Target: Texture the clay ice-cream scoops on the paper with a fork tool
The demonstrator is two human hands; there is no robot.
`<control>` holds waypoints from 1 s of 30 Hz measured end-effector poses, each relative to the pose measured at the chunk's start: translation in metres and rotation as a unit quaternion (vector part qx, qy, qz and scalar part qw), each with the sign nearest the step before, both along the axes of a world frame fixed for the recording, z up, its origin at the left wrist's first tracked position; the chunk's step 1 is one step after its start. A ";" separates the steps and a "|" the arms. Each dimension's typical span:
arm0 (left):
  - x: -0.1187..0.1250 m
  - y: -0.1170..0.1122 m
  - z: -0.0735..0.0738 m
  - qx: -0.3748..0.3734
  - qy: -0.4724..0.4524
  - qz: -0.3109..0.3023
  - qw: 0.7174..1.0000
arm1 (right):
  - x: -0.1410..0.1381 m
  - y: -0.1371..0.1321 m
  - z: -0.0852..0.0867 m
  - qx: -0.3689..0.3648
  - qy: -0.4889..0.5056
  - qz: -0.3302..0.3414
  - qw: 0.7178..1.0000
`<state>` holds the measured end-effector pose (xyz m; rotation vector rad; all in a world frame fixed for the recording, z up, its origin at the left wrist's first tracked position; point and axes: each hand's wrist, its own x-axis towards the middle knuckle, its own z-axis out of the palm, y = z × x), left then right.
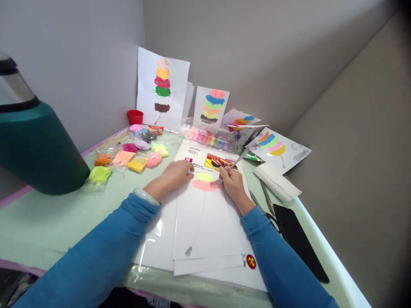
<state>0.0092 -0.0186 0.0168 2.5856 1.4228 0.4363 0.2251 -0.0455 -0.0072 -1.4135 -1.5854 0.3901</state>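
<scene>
A fork (pixel 236 163) is gripped in my right hand (pixel 233 184), its tines touching the pink patch (pixel 205 185) on a white sheet of paper (pixel 195 226). Just above the pink patch, a pale yellow patch (pixel 204 176) adjoins it. Both look like flattened soft clay. From the patches a thin pencil line runs down to a small scribble (pixel 188 251). My left hand (pixel 176 174) rests at the sheet's left edge, fingers loosely bent and holding nothing that I can see. Under the sheet lies a larger white printed pad (pixel 247 273).
Bags of coloured clay (pixel 138 164) lie at the left, near a teal bottle (pixel 41 145) and a red cup (pixel 135 116). Behind stand finished pictures (pixel 180 68) and a clear case (pixel 212 139). At right are scissors (pixel 272 222), a black phone-like slab (pixel 298 239) and folded tissue (pixel 278 182).
</scene>
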 end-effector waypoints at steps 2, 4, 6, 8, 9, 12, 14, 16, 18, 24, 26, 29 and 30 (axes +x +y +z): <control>0.000 0.000 -0.001 -0.001 0.000 0.000 1.000 | 0.000 0.000 0.000 0.001 -0.002 -0.001 1.000; 0.000 0.001 -0.001 -0.001 0.001 -0.001 1.000 | 0.000 0.000 0.000 0.001 -0.001 -0.002 1.000; 0.000 0.001 -0.001 0.001 0.001 -0.001 1.000 | 0.001 0.001 0.000 0.001 -0.001 -0.001 1.000; 0.000 0.001 -0.001 0.004 0.001 -0.001 1.000 | 0.001 0.001 0.000 -0.001 -0.001 0.000 1.000; 0.000 0.001 -0.001 0.005 0.000 -0.001 1.000 | 0.001 0.001 0.000 -0.004 0.000 -0.001 1.000; 0.000 0.001 -0.001 0.002 0.001 -0.001 1.000 | 0.000 0.001 0.000 -0.006 0.003 -0.004 1.000; 0.000 0.001 0.000 0.001 0.001 -0.001 1.000 | 0.000 0.001 0.000 -0.005 0.001 -0.002 1.000; 0.000 0.000 0.000 0.001 0.001 -0.001 1.000 | 0.000 0.001 0.000 -0.003 0.002 -0.002 1.000; 0.000 0.000 0.001 0.001 0.001 0.000 1.000 | 0.000 0.001 0.000 -0.003 0.003 -0.004 1.000; 0.000 0.000 0.001 -0.001 0.005 0.002 1.000 | 0.000 0.000 0.000 -0.007 -0.001 -0.003 1.000; 0.000 0.000 0.001 0.000 0.005 0.001 1.000 | 0.000 0.000 0.000 -0.005 -0.001 -0.004 1.000; 0.000 -0.001 0.002 0.001 0.003 -0.003 1.000 | 0.001 0.001 -0.001 -0.001 0.002 -0.001 1.000; 0.000 -0.001 0.002 0.001 0.004 -0.003 1.000 | 0.001 0.001 -0.002 -0.001 0.002 0.000 1.000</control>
